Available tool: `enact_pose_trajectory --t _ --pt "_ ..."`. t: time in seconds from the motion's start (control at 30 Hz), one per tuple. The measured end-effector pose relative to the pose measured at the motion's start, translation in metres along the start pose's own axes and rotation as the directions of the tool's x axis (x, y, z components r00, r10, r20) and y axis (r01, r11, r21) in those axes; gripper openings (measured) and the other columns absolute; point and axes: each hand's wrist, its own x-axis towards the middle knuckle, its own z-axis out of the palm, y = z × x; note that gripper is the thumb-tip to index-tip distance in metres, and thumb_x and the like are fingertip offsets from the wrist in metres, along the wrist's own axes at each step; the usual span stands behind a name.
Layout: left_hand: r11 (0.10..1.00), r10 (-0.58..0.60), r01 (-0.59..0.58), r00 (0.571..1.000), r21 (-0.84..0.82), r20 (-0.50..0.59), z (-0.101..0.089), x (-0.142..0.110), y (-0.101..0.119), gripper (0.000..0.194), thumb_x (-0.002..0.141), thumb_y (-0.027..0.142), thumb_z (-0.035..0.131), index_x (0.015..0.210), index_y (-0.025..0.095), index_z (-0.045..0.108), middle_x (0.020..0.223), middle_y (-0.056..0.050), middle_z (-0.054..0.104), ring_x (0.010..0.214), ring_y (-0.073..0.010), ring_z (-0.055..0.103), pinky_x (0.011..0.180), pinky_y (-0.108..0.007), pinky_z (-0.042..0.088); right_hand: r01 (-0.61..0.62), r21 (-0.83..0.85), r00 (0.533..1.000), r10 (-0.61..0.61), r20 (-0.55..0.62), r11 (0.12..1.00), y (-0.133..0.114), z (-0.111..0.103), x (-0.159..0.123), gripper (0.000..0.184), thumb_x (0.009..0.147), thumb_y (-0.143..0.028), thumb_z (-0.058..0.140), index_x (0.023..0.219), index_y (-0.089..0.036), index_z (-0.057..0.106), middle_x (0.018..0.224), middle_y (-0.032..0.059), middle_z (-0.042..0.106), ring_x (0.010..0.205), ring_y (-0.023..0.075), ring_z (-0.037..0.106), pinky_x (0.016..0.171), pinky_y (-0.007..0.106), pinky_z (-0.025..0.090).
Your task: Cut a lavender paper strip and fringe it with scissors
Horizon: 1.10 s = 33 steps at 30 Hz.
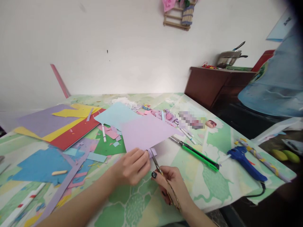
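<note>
In the head view my left hand (134, 165) is closed on the near corner of a lilac paper sheet (146, 130), which it holds up off the table. My right hand (174, 186) is wrapped round the handles of gold-coloured scissors (156, 162). The scissor blades point away from me and meet the paper's near edge beside my left fingertips. A small lilac flap (153, 153) hangs at the blades. Whether the blades are fully closed is hard to tell. A light blue sheet (118, 115) lies partly behind the lilac one.
A green utility knife (201, 157) lies to the right, with a blue hot glue gun (247, 162) and a wrapped stick (265, 162) beyond it. Purple, yellow and red sheets (75, 130) and blue scraps (40, 167) cover the left. Curled paper bits (165, 115) lie at the back.
</note>
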Motion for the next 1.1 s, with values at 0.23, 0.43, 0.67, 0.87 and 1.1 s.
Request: enact_pose_trajectory --t 0.23,0.43,0.67,0.87,1.1 --pt "1.0 0.001 -0.001 1.0 0.013 -0.014 0.0014 0.0018 0.0037 0.019 0.083 0.007 0.048 0.069 0.01 0.061 0.074 -0.016 0.065 0.073 -0.0222 0.06 0.058 -0.035 0.053 -0.014 -0.051 1.0 0.013 -0.028 0.999 -0.0007 0.0011 -0.0024 0.043 0.065 -0.053 0.069 0.058 -0.016 0.047 0.036 -0.0086 0.036 0.025 0.0036 0.029 0.024 0.016 0.022" --pt "1.0 -0.02 0.02 1.0 -0.004 -0.006 0.0002 0.0035 0.0049 0.016 0.08 0.006 0.049 0.07 0.007 0.062 0.074 -0.018 0.065 0.071 -0.0241 0.06 0.057 -0.037 0.052 -0.026 -0.084 0.999 0.023 -0.038 0.996 -0.003 0.0022 -0.0027 0.042 0.065 -0.053 0.068 0.057 -0.016 0.047 0.035 -0.008 0.035 0.025 0.0039 0.029 0.024 0.016 0.02" --pt "1.0 -0.021 0.021 1.0 0.013 -0.012 0.0022 0.0025 0.0046 0.015 0.08 0.005 0.05 0.069 0.008 0.061 0.073 -0.016 0.064 0.071 -0.023 0.06 0.056 -0.036 0.052 -0.041 -0.105 0.998 0.036 -0.052 0.994 -0.0027 0.0023 -0.0026 0.045 0.064 -0.056 0.067 0.057 -0.016 0.048 0.037 -0.0082 0.034 0.026 0.0034 0.028 0.025 0.016 0.021" --pt "1.0 -0.022 0.023 0.999 0.021 -0.03 0.0027 0.002 0.004 0.019 0.081 0.006 0.048 0.069 0.009 0.061 0.073 -0.015 0.065 0.073 -0.0226 0.06 0.057 -0.036 0.053 -0.021 -0.091 0.999 0.017 -0.042 0.996 -0.0039 0.0026 -0.0034 0.043 0.066 -0.053 0.068 0.056 -0.016 0.047 0.037 -0.0086 0.033 0.026 0.0029 0.027 0.024 0.015 0.02" --pt "1.0 -0.018 0.018 1.0 0.0 -0.02 0.0008 0.0028 0.0048 0.017 0.08 0.004 0.05 0.068 0.007 0.062 0.072 -0.017 0.064 0.072 -0.0237 0.06 0.057 -0.037 0.052 -0.038 -0.124 0.999 0.033 -0.04 0.992 -0.0056 0.0022 -0.0042 0.042 0.068 -0.05 0.067 0.056 -0.017 0.045 0.038 -0.0082 0.033 0.026 0.003 0.027 0.024 0.015 0.019"
